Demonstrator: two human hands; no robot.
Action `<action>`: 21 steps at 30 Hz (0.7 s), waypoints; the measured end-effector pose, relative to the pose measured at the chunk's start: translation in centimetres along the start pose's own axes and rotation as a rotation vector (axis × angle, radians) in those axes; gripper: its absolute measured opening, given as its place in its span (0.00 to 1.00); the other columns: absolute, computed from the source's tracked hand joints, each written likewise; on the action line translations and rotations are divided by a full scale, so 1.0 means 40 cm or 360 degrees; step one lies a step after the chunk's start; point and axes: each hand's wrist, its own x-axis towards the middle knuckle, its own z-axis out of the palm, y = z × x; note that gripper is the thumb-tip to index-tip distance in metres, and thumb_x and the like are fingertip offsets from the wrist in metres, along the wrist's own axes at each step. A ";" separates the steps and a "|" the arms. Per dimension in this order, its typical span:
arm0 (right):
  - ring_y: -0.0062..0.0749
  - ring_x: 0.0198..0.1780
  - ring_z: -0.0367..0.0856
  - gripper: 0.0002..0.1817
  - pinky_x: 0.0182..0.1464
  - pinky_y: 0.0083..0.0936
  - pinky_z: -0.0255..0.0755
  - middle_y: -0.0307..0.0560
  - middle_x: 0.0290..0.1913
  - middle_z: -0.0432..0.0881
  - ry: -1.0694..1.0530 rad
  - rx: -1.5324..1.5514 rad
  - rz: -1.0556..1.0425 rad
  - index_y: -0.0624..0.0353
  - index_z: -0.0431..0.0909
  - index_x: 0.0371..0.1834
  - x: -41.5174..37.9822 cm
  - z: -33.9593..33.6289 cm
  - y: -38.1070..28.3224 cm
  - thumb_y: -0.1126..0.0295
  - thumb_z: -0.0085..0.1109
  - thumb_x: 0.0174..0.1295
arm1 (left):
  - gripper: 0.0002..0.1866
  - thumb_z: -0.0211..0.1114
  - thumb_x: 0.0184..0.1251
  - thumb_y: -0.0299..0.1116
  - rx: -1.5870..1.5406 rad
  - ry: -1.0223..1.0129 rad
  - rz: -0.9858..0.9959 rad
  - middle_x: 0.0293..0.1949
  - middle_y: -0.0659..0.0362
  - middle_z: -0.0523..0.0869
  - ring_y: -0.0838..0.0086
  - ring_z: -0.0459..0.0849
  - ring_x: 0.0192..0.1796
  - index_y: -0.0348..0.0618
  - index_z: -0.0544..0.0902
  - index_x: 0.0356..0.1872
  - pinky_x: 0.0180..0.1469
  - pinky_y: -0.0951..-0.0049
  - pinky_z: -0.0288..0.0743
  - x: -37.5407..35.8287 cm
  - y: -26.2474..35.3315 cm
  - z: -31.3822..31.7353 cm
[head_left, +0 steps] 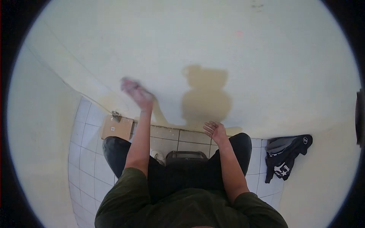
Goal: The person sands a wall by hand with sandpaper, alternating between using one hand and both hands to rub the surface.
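My left hand (136, 92) is raised against the pale cream wall (235, 68), blurred by motion. Something whitish shows at its fingers, but I cannot tell whether it holds anything. My right hand (215, 131) hangs lower, near the foot of the wall, fingers spread and holding nothing. A shadow (205, 98) of my head and shoulders falls on the wall between the two hands. Below me are my dark green sleeves and black trousers.
A small cardboard box (117, 128) lies on the white tiled floor (85, 152) against the wall at the left. A black object with a rim (186, 154) sits between my knees. A black garment with white print (285, 154) lies on the floor at the right.
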 end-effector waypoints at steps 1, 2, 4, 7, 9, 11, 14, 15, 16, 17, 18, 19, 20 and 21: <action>0.55 0.62 0.81 0.25 0.60 0.51 0.77 0.58 0.65 0.79 0.0005 -0.0005 0.0023 0.62 0.68 0.67 0.009 0.007 0.010 0.57 0.37 0.77 | 0.26 0.50 0.74 0.25 -0.0117 -0.0182 0.0278 0.75 0.33 0.63 0.38 0.58 0.79 0.21 0.66 0.70 0.80 0.44 0.48 -0.021 -0.002 -0.001; 0.55 0.62 0.81 0.26 0.60 0.51 0.76 0.58 0.66 0.78 0.0009 -0.0013 0.0045 0.62 0.68 0.67 0.019 0.014 0.017 0.57 0.37 0.77 | 0.26 0.49 0.75 0.25 0.0024 -0.0410 0.0430 0.75 0.33 0.63 0.37 0.58 0.79 0.21 0.66 0.70 0.80 0.45 0.49 -0.051 0.004 0.000; 0.55 0.63 0.80 0.26 0.61 0.51 0.75 0.58 0.67 0.77 0.0014 -0.0038 0.0064 0.62 0.67 0.68 0.027 0.026 0.026 0.56 0.37 0.76 | 0.25 0.47 0.75 0.25 0.0007 -0.0449 0.0304 0.75 0.33 0.64 0.36 0.57 0.79 0.22 0.66 0.70 0.80 0.46 0.50 -0.083 0.015 0.000; 0.55 0.66 0.78 0.26 0.65 0.49 0.73 0.59 0.69 0.75 0.0040 -0.0086 0.0061 0.61 0.65 0.70 0.031 0.027 0.038 0.56 0.37 0.76 | 0.26 0.46 0.76 0.26 -0.0310 0.0083 -0.0457 0.76 0.32 0.62 0.36 0.55 0.80 0.23 0.65 0.72 0.81 0.47 0.49 -0.051 0.024 -0.004; 0.55 0.67 0.77 0.27 0.66 0.49 0.73 0.58 0.70 0.75 0.0070 -0.0132 0.0074 0.61 0.64 0.71 0.035 0.007 0.043 0.57 0.35 0.77 | 0.28 0.44 0.76 0.25 -0.0307 0.0366 -0.0901 0.77 0.32 0.60 0.36 0.54 0.80 0.23 0.62 0.74 0.81 0.47 0.48 0.003 0.046 -0.018; 0.56 0.67 0.77 0.27 0.67 0.49 0.73 0.60 0.70 0.74 0.0091 -0.0081 0.0068 0.62 0.63 0.71 0.028 -0.006 0.046 0.57 0.34 0.77 | 0.29 0.44 0.77 0.26 -0.0233 0.0219 -0.0462 0.78 0.31 0.56 0.36 0.52 0.81 0.23 0.58 0.76 0.81 0.46 0.47 -0.006 0.053 0.017; 0.58 0.65 0.78 0.27 0.67 0.51 0.74 0.65 0.67 0.75 0.0125 0.0097 0.0026 0.66 0.63 0.70 0.054 -0.032 0.053 0.57 0.32 0.78 | 0.30 0.43 0.77 0.26 -0.0109 0.0027 -0.0081 0.79 0.30 0.52 0.36 0.49 0.81 0.23 0.55 0.77 0.81 0.44 0.44 -0.014 0.068 0.028; 0.59 0.65 0.78 0.27 0.67 0.52 0.74 0.68 0.65 0.76 0.0129 0.0174 0.0003 0.68 0.64 0.69 0.062 -0.024 0.053 0.57 0.32 0.78 | 0.31 0.43 0.77 0.27 -0.0064 -0.0025 0.0007 0.79 0.29 0.51 0.36 0.47 0.82 0.22 0.54 0.77 0.81 0.43 0.43 -0.002 0.070 0.026; 0.60 0.65 0.78 0.27 0.67 0.52 0.74 0.69 0.64 0.76 0.0127 0.0159 -0.0023 0.68 0.63 0.68 0.065 -0.019 0.053 0.58 0.32 0.78 | 0.33 0.42 0.77 0.28 -0.0069 -0.0067 -0.0033 0.80 0.30 0.47 0.35 0.41 0.82 0.22 0.49 0.78 0.81 0.42 0.40 0.009 0.070 0.019; 0.60 0.65 0.78 0.27 0.68 0.52 0.74 0.70 0.64 0.76 0.0131 0.0142 -0.0045 0.69 0.63 0.67 0.062 -0.022 0.053 0.58 0.32 0.78 | 0.32 0.42 0.77 0.28 -0.0058 0.0003 -0.0050 0.80 0.30 0.47 0.35 0.41 0.82 0.22 0.49 0.78 0.81 0.42 0.40 0.020 0.076 0.023; 0.61 0.65 0.78 0.26 0.68 0.51 0.74 0.71 0.63 0.76 0.0135 0.0125 -0.0067 0.70 0.63 0.66 0.053 -0.020 0.052 0.58 0.32 0.78 | 0.32 0.41 0.77 0.27 -0.0046 0.0072 -0.0066 0.80 0.30 0.46 0.35 0.41 0.82 0.22 0.50 0.78 0.81 0.42 0.40 0.050 0.109 0.019; 0.61 0.65 0.77 0.26 0.68 0.51 0.74 0.72 0.63 0.76 0.0151 0.0127 -0.0060 0.70 0.63 0.65 0.051 -0.015 0.055 0.59 0.32 0.78 | 0.32 0.41 0.76 0.27 -0.0035 0.0137 -0.0087 0.80 0.30 0.46 0.35 0.41 0.82 0.22 0.50 0.78 0.81 0.42 0.41 0.068 0.125 0.019; 0.62 0.65 0.77 0.25 0.68 0.51 0.74 0.72 0.63 0.75 0.0172 0.0128 -0.0054 0.70 0.64 0.65 0.045 -0.015 0.058 0.59 0.32 0.78 | 0.32 0.40 0.77 0.28 -0.0031 0.0143 -0.0162 0.80 0.30 0.46 0.37 0.42 0.83 0.22 0.50 0.78 0.81 0.44 0.41 0.076 0.135 0.015; 0.62 0.65 0.77 0.25 0.68 0.51 0.74 0.73 0.63 0.75 0.0192 0.0128 -0.0049 0.71 0.64 0.64 0.046 -0.020 0.058 0.59 0.32 0.78 | 0.32 0.40 0.78 0.28 -0.0028 0.0151 -0.0236 0.80 0.31 0.46 0.38 0.42 0.83 0.23 0.49 0.78 0.82 0.45 0.41 0.079 0.138 0.018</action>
